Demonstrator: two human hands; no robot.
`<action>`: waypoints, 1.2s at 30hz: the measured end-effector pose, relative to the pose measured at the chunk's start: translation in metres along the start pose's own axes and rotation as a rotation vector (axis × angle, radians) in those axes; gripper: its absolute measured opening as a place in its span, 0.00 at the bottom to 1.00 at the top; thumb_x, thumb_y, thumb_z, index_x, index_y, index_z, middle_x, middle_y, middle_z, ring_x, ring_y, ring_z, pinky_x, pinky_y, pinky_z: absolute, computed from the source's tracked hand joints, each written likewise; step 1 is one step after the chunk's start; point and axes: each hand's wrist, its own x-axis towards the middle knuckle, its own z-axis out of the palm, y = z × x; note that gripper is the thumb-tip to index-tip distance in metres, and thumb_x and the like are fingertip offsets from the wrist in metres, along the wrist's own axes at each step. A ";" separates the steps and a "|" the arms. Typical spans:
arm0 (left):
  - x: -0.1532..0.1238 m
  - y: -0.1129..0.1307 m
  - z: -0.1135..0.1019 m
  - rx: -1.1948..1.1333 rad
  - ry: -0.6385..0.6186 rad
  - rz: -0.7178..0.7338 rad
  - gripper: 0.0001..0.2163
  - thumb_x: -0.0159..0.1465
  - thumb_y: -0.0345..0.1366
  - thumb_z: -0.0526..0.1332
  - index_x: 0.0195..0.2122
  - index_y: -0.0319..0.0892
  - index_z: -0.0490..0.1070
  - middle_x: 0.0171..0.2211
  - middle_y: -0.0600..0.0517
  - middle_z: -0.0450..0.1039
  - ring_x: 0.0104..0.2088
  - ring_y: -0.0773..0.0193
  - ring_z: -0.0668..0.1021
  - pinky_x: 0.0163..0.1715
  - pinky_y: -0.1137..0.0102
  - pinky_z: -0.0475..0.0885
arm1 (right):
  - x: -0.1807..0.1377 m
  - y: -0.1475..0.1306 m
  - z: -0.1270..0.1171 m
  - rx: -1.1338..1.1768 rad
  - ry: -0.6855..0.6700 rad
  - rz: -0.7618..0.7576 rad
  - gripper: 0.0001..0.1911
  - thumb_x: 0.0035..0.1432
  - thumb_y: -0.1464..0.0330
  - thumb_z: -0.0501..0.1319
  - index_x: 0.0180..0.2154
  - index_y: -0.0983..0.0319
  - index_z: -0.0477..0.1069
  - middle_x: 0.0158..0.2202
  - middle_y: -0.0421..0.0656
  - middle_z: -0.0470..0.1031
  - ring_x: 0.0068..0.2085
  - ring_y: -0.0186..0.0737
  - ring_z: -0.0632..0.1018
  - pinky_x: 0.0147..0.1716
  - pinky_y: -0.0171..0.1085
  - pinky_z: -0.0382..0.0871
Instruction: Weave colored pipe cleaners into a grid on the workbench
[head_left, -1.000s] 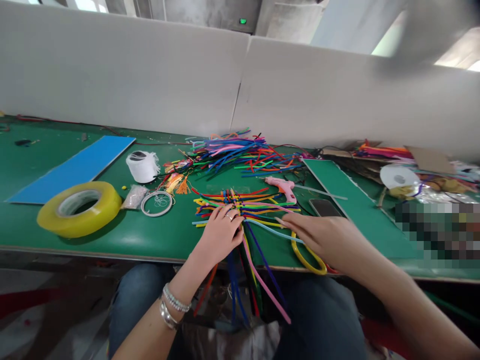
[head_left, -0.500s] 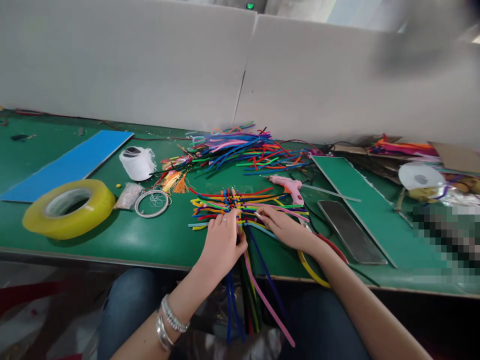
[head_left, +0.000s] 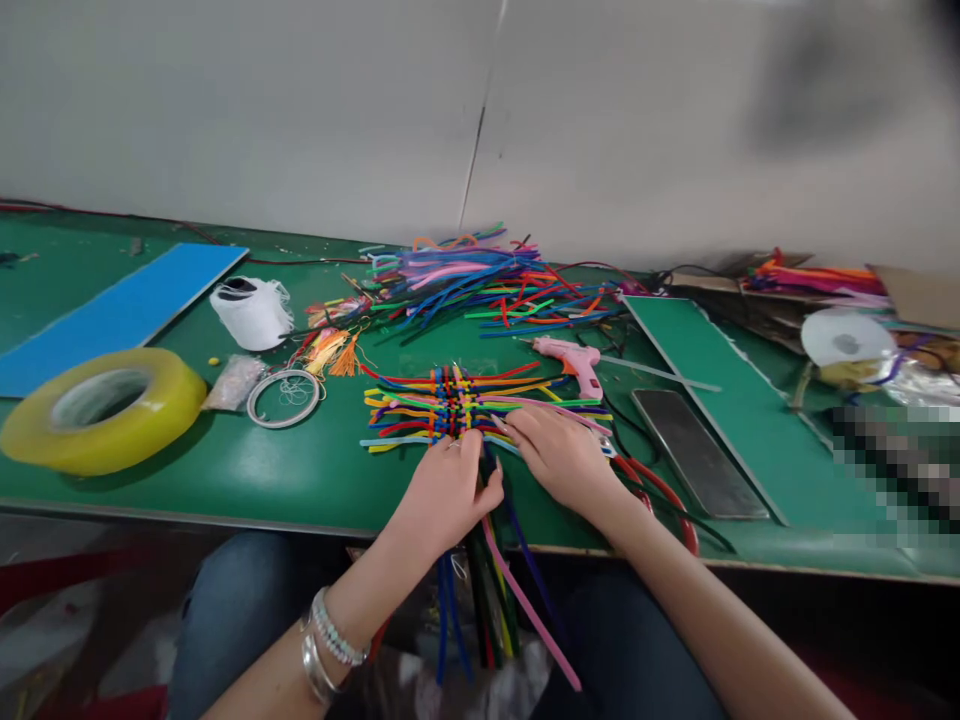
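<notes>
A woven strip of colourful pipe cleaners point(head_left: 452, 395) lies on the green table, loose ends sticking out left and right. Long dark, blue and pink strands hang from its near end over the table edge. My left hand point(head_left: 446, 490) is closed at that near end, thumb and fingers around the strands; the fingertips are partly hidden. On the strip's right side, my right hand point(head_left: 562, 455) has its fingers bunched at the weave, over a light blue pipe cleaner point(head_left: 504, 444). Beyond the strip is a large heap of loose pipe cleaners point(head_left: 465, 280).
A pink glue gun point(head_left: 566, 358) and a red-handled cutting tool point(head_left: 664, 490) lie to the right, with a dark phone-like slab point(head_left: 697, 455) and a green board point(head_left: 701, 390). Leftward are a yellow tape roll point(head_left: 169, 415), wire coil point(head_left: 283, 400), white thread spool point(head_left: 253, 315) and blue board point(head_left: 127, 315).
The view has tilted down slightly. My left hand has slid a little toward me, uncovering more weave. A yellow strand by my right forearm is gone from there; the tool's red handles show more.
</notes>
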 end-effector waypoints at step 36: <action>0.005 0.003 0.011 0.069 0.136 -0.089 0.08 0.60 0.37 0.56 0.36 0.40 0.60 0.36 0.45 0.68 0.41 0.55 0.72 0.40 0.62 0.68 | -0.005 0.000 -0.014 0.177 -0.304 -0.012 0.14 0.63 0.65 0.48 0.32 0.61 0.70 0.36 0.43 0.77 0.36 0.38 0.75 0.33 0.33 0.60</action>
